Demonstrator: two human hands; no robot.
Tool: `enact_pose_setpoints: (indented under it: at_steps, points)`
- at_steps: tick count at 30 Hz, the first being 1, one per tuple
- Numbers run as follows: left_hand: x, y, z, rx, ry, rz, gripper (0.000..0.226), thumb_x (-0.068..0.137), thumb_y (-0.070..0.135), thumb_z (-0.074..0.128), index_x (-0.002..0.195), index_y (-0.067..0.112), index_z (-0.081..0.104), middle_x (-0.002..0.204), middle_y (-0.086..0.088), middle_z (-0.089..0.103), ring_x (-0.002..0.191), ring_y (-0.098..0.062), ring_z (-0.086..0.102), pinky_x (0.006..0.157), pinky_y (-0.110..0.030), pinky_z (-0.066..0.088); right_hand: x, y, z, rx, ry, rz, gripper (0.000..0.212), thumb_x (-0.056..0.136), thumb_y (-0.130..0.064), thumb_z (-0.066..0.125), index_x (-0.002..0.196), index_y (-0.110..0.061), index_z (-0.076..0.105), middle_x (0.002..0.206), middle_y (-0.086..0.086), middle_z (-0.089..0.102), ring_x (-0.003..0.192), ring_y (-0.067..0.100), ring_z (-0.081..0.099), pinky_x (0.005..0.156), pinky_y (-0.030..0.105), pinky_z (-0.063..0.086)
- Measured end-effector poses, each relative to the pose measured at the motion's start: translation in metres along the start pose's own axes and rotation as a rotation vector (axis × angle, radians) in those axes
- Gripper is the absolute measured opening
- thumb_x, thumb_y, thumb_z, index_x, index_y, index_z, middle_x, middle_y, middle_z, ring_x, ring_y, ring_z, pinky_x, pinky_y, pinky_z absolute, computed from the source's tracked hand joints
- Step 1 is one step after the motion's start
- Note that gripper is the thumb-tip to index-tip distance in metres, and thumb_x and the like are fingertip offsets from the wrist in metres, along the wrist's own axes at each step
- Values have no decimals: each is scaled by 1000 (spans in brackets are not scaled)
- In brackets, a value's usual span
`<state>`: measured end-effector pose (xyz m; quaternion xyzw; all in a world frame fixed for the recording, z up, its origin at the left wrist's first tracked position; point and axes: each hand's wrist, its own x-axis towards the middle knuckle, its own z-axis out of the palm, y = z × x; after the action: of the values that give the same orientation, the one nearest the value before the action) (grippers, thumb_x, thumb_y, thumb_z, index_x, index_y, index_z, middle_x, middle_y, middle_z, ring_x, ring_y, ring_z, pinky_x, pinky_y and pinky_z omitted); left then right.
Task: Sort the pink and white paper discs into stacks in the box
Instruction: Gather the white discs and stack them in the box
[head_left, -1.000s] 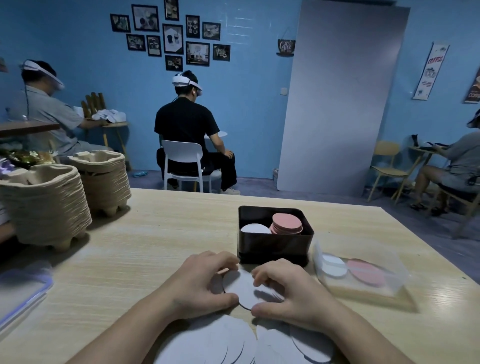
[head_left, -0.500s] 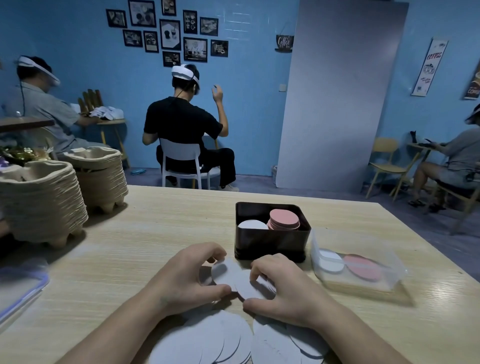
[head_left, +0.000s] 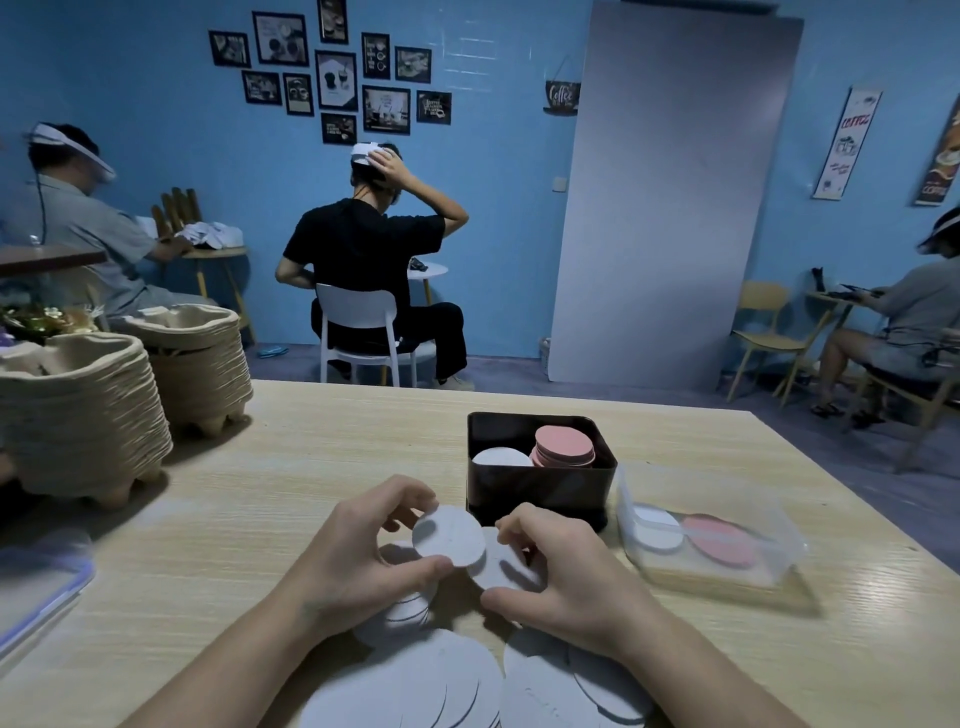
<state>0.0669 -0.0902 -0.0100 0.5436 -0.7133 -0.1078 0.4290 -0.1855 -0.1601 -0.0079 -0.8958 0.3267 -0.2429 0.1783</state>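
My left hand (head_left: 358, 561): fingers curled, thumb below and fingertips above, pinching a white disc (head_left: 448, 538) by its edges, its face tilted up toward me.
My right hand (head_left: 566, 577): curled too, thumb and fingers gripping a second white disc (head_left: 498, 569), which sits partly behind the first.
Both hands: close together, just in front of the black box (head_left: 540, 493), above the table (head_left: 260, 493).
Loose white discs (head_left: 415, 686): fanned in overlapping heaps on the table under my wrists, at the near edge.
Box contents: a white stack (head_left: 501, 457) on the left, lower; a pink stack (head_left: 563, 446) on the right, taller, its top level with the rim.
Clear plastic container (head_left: 701, 540): just right of the box, with one white and one pink disc seen through it.
Far left: two stacks of moulded pulp trays (head_left: 78, 415).
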Motion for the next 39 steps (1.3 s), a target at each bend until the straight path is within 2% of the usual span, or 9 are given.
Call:
enact_pose_setpoints:
  at_steps: [5,12,16,20,23,28,32,35,39]
  points:
    - [4,3,7,6,-44,40,50,71,49,85,113,32,62,108,20,67,103,-7,66,86,-30,56,2,-3,1,70,54,-18,53,75,-56,78,116,-34,54,107,-14,66,103,9,63,85,36,54]
    - [6,7,14,-28,-117,84,58,73,51,88,121,31,63,115,21,67,108,-5,65,87,-31,57,2,-3,1,99,83,-78,62,77,-60,80,126,-30,56,128,-13,64,118,3,60,94,32,53]
    - [5,5,14,-96,-74,62,64,72,48,90,127,33,61,120,20,66,106,-10,66,87,-31,57,4,-4,0,139,155,-96,58,77,-54,83,120,-22,61,129,-11,65,122,0,59,96,29,53]
    - [4,2,15,-130,-8,38,51,77,31,90,121,29,64,113,13,72,102,-15,71,85,-37,60,4,-4,0,172,207,-88,55,76,-48,86,117,-23,62,138,-10,62,130,-5,54,102,27,51]
    - [3,1,17,-130,8,33,52,77,33,88,122,28,64,116,14,72,102,-14,71,87,-36,59,4,-4,-1,174,189,-92,54,76,-47,87,116,-21,63,132,-10,66,125,-3,59,100,27,52]
    - [3,2,19,-151,-17,16,51,78,23,90,122,27,64,120,15,71,106,-14,71,89,-38,59,3,-3,-2,174,141,-57,51,75,-49,86,114,-27,61,103,-11,69,98,13,67,82,36,56]
    - [2,3,21,-165,-30,-7,50,78,29,88,120,39,62,118,17,72,107,-14,71,87,-38,61,2,-2,-3,178,139,-30,51,72,-44,89,112,-28,61,98,-15,66,92,12,65,74,30,58]
    - [3,5,22,-186,-39,-24,52,75,36,84,119,46,59,117,17,72,107,-14,71,88,-36,60,0,0,-5,211,121,-18,52,71,-41,91,113,-29,63,107,-9,70,99,11,66,77,27,60]
    - [6,10,27,-189,-22,-8,49,76,35,84,119,40,62,117,16,73,111,-11,70,95,-28,56,-4,7,-10,194,108,-17,48,70,-48,88,108,-35,61,122,-11,69,117,8,64,90,34,57]
